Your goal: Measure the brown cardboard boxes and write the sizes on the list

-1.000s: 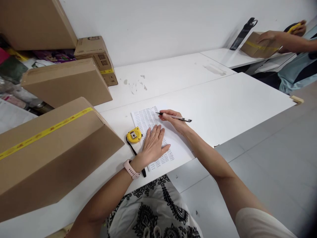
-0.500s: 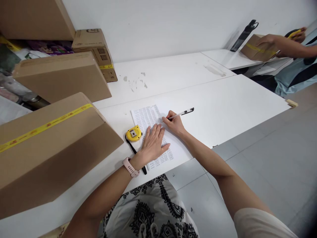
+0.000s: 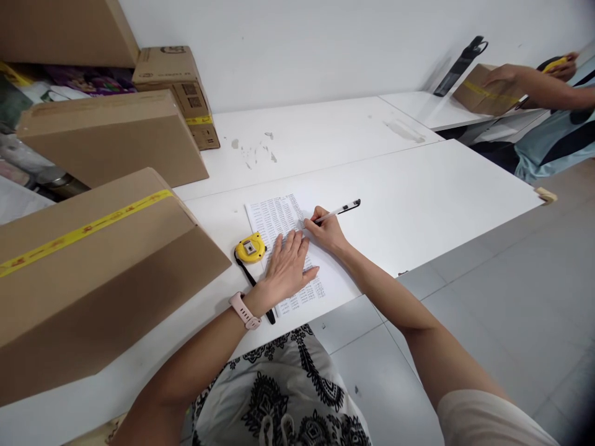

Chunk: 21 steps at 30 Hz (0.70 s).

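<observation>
A sheet of paper (image 3: 274, 214) covered in columns of small print or writing lies on the white table. My left hand (image 3: 289, 265) rests flat on it, fingers stretched out, covering its middle. A pen (image 3: 341, 210) is pinched in my right hand (image 3: 326, 229), its tip down at the sheet's right side and hidden by the fingers. Just left of my left hand sits a yellow tape measure (image 3: 251, 248). Its black strap (image 3: 245, 270) runs under my left wrist.
A large taped carton (image 3: 116, 272) stands close on my left, with more cardboard boxes (image 3: 121, 133) behind. At the far right, a co-worker's hand (image 3: 502, 75) touches a small taped box (image 3: 486, 93) beside a dark bottle (image 3: 460, 67). The table's front edge runs below the paper.
The pen has tilted slightly, its rear end a little farther left and lower pressed toward my hand. My left hand stays in place. The view has shifted very slightly.
</observation>
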Tool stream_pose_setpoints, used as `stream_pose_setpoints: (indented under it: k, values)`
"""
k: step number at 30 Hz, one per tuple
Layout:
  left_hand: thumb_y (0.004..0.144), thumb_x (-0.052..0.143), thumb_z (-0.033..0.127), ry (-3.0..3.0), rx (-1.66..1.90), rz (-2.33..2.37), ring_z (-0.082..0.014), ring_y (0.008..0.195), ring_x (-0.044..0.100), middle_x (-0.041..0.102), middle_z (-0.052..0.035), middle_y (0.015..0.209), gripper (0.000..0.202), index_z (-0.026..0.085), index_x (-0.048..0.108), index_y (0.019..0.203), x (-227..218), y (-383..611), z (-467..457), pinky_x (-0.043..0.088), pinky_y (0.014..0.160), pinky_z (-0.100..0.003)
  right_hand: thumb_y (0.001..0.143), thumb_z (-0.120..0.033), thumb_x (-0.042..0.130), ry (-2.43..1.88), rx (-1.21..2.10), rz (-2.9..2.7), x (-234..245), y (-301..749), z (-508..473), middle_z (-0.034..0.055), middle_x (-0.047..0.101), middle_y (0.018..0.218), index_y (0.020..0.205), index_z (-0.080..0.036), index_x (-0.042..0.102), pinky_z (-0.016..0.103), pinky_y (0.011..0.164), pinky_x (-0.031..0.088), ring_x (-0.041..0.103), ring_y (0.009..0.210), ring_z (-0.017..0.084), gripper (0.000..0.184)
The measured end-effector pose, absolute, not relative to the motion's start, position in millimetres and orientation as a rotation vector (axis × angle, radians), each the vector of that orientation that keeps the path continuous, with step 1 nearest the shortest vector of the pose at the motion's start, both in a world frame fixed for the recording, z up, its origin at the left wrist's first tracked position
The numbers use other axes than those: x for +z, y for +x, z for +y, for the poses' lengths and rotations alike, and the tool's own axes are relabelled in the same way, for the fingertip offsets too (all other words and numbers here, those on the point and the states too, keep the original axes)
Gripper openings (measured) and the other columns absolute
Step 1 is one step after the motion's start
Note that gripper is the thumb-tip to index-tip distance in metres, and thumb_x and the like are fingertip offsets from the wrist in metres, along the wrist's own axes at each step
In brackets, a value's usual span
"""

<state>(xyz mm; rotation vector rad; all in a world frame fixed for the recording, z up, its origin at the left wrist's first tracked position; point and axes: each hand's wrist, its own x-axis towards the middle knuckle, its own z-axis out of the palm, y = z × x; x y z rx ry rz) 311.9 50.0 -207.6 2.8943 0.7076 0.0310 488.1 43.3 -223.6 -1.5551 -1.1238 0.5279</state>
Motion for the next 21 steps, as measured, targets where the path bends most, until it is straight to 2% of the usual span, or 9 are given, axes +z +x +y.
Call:
stream_pose_setpoints:
  k: [15, 21]
  values:
    - [0.101, 0.041, 0.053, 2.910, 0.033, 0.702, -0.0362, 0.155, 0.021, 0.029, -0.0230, 0.164, 0.075, 0.001, 0.036, 0.154, -208.2, 312.6, 50.3, 0.011, 0.126, -0.055, 0.072, -0.021, 0.060, -1.544, 0.549, -1.117, -225.9, 489.3, 44.1, -0.0065, 0.037, 0.056, 0.062, -0.023, 0.040, 0.028, 0.055, 0.027, 0.033, 0.056, 0.011, 0.023]
    - [0.101, 0.040, 0.052, 2.911, 0.019, 0.702, -0.0360, 0.155, 0.020, 0.028, -0.0232, 0.165, 0.074, 0.001, 0.036, 0.154, -206.4, 312.3, 50.1, 0.012, 0.126, -0.055, 0.073, -0.025, 0.061, -1.575, 0.536, -1.079, -223.7, 489.0, 43.3, -0.0065, 0.037, 0.056, 0.063, -0.023, 0.041, 0.028, 0.055, 0.026, 0.032, 0.056, 0.011, 0.023]
